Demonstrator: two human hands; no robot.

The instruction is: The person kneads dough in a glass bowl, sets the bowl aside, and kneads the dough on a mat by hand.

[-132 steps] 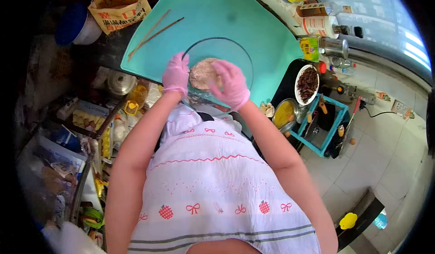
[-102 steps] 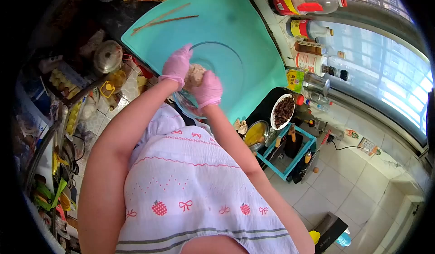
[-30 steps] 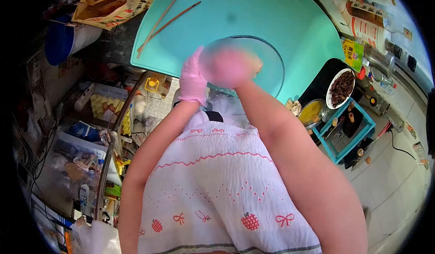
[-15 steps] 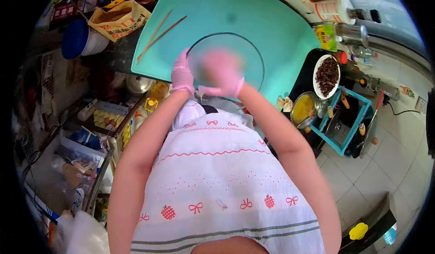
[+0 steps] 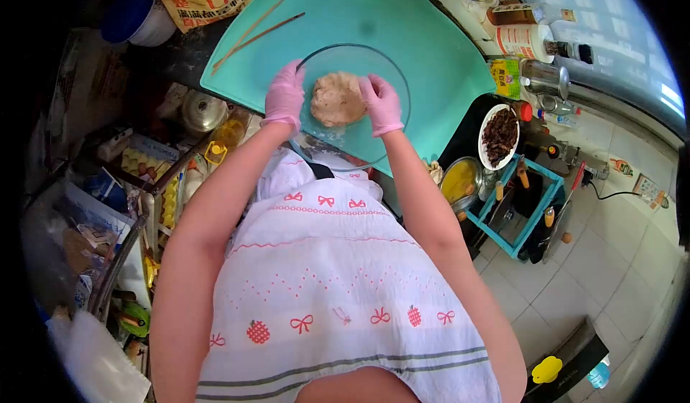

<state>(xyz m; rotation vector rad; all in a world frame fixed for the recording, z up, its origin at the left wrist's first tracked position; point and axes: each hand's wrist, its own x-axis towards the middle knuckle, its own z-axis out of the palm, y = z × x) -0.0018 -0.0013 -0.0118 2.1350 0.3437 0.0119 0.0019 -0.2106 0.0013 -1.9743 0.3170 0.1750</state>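
A clear glass bowl (image 5: 348,57) stands on the green mat, with a pale, lumpy ball of dough (image 5: 336,101) inside. My left hand (image 5: 284,100), in a pink glove, is closed on the bowl's left rim. On the other side, my right hand (image 5: 382,105), gloved the same way, has its fingers bent together against the dough's right edge. Exactly how much dough those fingers hold is partly hidden. Two thin chopsticks (image 5: 260,31) lie on the mat to the left of the bowl.
The green mat (image 5: 431,65) covers the corner worktop. At right are an oval plate of dark food pieces (image 5: 499,136), a metal bowl with yellow contents (image 5: 461,179) and a blue rack (image 5: 514,243). Bottles line the wall; a paper bag (image 5: 205,1) stands upper left.
My right hand was blurred over the dough in the middle of the bowl; now it is at the dough's right edge, and the dough shows. My left hand stays at the bowl's left rim.
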